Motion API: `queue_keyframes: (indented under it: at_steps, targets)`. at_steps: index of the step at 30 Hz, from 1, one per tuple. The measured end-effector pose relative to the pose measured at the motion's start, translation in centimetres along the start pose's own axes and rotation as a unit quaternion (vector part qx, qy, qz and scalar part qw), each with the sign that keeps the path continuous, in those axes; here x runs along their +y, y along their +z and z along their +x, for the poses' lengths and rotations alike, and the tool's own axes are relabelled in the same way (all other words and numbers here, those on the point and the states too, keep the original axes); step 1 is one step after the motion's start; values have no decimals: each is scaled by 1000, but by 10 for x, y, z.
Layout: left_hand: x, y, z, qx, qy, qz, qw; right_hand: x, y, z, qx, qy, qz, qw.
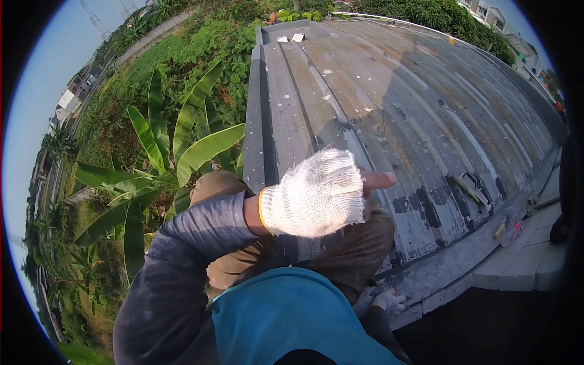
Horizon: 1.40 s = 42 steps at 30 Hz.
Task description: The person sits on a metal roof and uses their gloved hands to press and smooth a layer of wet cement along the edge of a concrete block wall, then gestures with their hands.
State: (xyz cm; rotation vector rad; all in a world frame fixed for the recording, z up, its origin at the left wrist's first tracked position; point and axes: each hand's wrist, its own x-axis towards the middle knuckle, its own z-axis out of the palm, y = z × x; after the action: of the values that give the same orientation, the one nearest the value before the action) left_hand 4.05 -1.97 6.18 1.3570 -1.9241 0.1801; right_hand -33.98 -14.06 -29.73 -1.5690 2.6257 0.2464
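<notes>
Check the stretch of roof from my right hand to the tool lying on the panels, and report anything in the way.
No loose object visibly stands between your right hand and the tool; only the grey edge strip and patchy roof panels lie between.

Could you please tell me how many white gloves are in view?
2 white gloves: one on the left hand, mid-picture, the other on the right hand, lower down at the ledge.
</notes>
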Motion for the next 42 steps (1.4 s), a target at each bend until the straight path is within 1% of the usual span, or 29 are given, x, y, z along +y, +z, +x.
queue_keyframes:
  at_steps: [1,8,10,11,13,17,19,20,22,25,31,34,41,42]
  targets:
    - [5,-2,2,-10,-69,-29,997,0,0,0,-2,1,-2,1000]
    - [4,1,-1,-9,-50,-20,999,-2,-12,-5,-17,0,6,1000]
    - [7,1,1,-11,-32,59,998,-1,-9,-2,-39,9,15,999]
    - [3,4,-1,-11,-32,59,998,-1,-6,0,-39,9,15,999]
    - [-6,10,-6,12,35,40,999,0,-1,2,-24,12,13,1000]
    - [0,12,-4,42,9,32,999,2,0,0,5,-13,3,1000]
    - [10,0,2,-25,-74,28,997,1,-1,1,-13,-6,11,1000]
    - [10,1,1,-25,-75,28,996,1,1,1,-13,-6,11,1000]
    - [9,2,-1,-6,-67,23,997,1,3,-2,25,-5,15,1000]
    - [8,4,-1,5,-49,21,999,-1,-3,-4,15,-3,13,1000]
    - [7,4,-1,-12,-60,14,998,-2,-7,-5,-4,2,9,1000]
    - [4,7,-3,9,-39,19,999,-3,-9,-5,-4,4,6,1000]
    - [7,3,1,-6,-40,29,999,1,2,1,10,-2,4,1000]
    - [6,4,0,-2,-40,28,999,0,-3,-1,-8,-3,0,1000]
